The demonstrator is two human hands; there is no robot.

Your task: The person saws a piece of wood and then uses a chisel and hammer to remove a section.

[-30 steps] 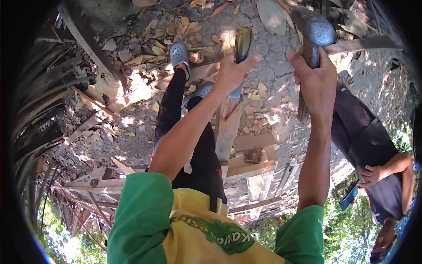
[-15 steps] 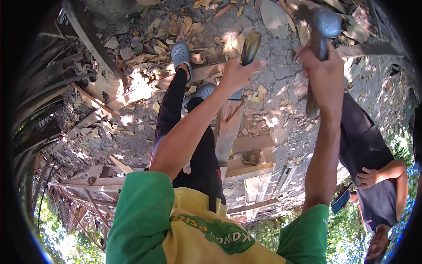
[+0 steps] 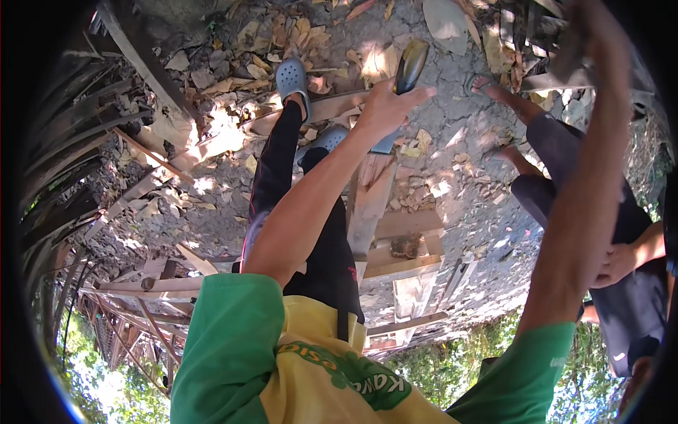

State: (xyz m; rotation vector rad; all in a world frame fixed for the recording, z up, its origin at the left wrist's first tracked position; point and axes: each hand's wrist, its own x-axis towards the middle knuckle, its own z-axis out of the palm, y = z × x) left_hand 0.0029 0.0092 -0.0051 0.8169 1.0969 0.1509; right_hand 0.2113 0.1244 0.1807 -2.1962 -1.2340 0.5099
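My left hand (image 3: 383, 113) is closed round a chisel (image 3: 411, 65) with a glossy amber-and-black handle, which sticks up past my thumb. Below the fist a flat blue-grey part, seemingly its blade, meets the end of a wooden beam (image 3: 370, 201). Raised at the upper right, my right hand (image 3: 602, 32) grips a hammer (image 3: 567, 56). Motion smears both that hand and the hammer, and the hammer is well apart from the chisel.
My feet in grey-blue clogs (image 3: 291, 78) stand beside the beam on leaf-strewn ground. Wooden blocks (image 3: 408, 226) lie right of it. Another person in dark clothes (image 3: 565, 169) is close by on the right, near my right arm. Planks (image 3: 152, 67) and dry fronds fill the left.
My right hand has swung the hammer up and to the right, away from the chisel. My left hand has hardly moved. The other person's legs now show more.
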